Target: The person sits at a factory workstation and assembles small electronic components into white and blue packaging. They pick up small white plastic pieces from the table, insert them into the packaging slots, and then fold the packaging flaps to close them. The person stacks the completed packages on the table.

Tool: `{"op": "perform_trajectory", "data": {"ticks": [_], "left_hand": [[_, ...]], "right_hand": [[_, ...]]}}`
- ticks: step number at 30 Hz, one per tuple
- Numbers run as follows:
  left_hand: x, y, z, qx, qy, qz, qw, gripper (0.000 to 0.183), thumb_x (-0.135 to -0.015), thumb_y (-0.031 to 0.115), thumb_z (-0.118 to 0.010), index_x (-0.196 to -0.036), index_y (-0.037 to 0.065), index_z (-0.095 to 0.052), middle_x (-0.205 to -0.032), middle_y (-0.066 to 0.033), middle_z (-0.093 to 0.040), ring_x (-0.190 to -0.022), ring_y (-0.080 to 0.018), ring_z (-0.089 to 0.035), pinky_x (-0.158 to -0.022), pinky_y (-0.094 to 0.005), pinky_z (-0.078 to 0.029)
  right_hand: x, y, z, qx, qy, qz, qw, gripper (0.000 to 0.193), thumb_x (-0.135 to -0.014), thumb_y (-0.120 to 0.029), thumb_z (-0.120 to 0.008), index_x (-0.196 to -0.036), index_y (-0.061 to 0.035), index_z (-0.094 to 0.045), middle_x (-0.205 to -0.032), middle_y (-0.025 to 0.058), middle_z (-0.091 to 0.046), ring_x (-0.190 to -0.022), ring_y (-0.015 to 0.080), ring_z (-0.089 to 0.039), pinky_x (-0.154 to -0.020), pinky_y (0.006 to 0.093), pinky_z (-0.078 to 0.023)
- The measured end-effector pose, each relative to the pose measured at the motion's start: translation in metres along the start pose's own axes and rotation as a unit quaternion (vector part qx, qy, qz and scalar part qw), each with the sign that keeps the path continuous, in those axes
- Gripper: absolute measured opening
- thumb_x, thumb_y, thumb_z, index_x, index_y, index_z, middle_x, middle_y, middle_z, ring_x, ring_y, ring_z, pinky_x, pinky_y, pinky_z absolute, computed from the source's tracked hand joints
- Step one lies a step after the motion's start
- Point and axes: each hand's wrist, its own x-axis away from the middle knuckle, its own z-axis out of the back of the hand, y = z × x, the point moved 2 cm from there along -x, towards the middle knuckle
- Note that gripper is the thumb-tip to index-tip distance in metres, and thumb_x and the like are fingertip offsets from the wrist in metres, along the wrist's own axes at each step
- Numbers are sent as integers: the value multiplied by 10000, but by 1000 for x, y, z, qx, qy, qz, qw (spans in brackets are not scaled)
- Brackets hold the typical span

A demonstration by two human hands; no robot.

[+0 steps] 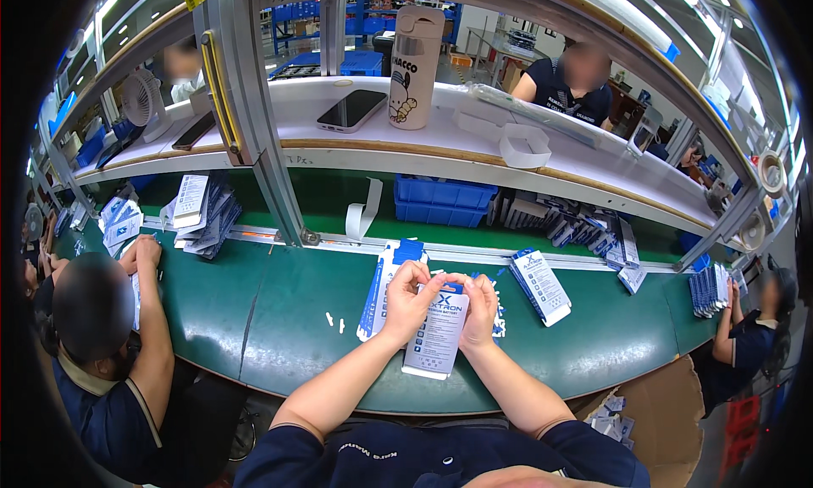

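Note:
My left hand (408,300) and my right hand (480,312) meet at the top edge of a flat white and blue cardboard box (435,340). Both hands are closed, pinching the box near its hang-tab end, with the thumbs close together. Its printed face is turned up toward me and its lower end points at my body. Partly hidden behind my left hand lies a pile of similar boxes (370,312). Off to the right, a small stack of the same boxes (540,286) rests on the green table (288,319).
Small white scraps (335,322) lie left of my hands. A shelf (339,156) crosses behind, bearing a phone (352,110) and a tumbler (416,69). Beneath it are blue bins (445,202) and more boxes (584,226). Co-workers sit at both sides; an open carton (656,420) stands lower right.

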Motion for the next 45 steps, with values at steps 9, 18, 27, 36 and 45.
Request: {"op": "perform_trajectory", "data": {"ticks": [9, 18, 27, 36, 45], "left_hand": [[2, -7, 2, -117, -19, -26, 993, 318, -772, 57, -721, -692, 36, -415, -752, -15, -445, -686, -77, -427, -599, -237, -371], [-16, -11, 32, -201, 107, 44, 973, 147, -847, 122, -634, -878, -21, -632, -748, -30, -624, -702, -79, -535, -610, -234, -427], [-23, -1, 36, -226, 121, 61, 965, 225, -903, 216, -582, -870, -5, -555, -849, -94, -592, -749, -167, -544, -671, -299, -430], [-11, 13, 36, -704, -24, 15, 710, 478, -816, 412, -623, -1049, -4, -581, -1129, -185, -524, -1029, -335, -492, -841, -459, -412], [-15, 23, 42, -705, -95, 166, 683, 803, -676, 528, -729, -1233, 7, -477, -1131, -194, -518, -998, -336, -535, -810, -431, -455]], "right_hand": [[-4, 4, 4, 94, 43, 4, 995, 363, -881, -121, -640, -644, -102, -366, -746, 49, -590, -696, 56, -481, -649, 203, -382], [-10, -27, -14, 416, -49, 50, 907, 371, -764, -194, -743, -987, -24, -499, -1069, 121, -547, -829, 154, -579, -667, 279, -492], [-8, -37, -13, 745, -169, 149, 628, 743, -638, -239, -752, -1294, -100, -431, -1277, 200, -437, -1123, 360, -464, -950, 475, -357], [-44, -119, 96, 831, 72, -116, 540, 681, -553, -239, -836, -1097, -127, -442, -1184, 108, -464, -1180, 322, -439, -1042, 581, -213], [-41, -114, 98, 857, 92, -82, 500, 640, -535, -240, -846, -1049, -118, -485, -1284, 132, -426, -1205, 340, -414, -1058, 553, -212]]}}
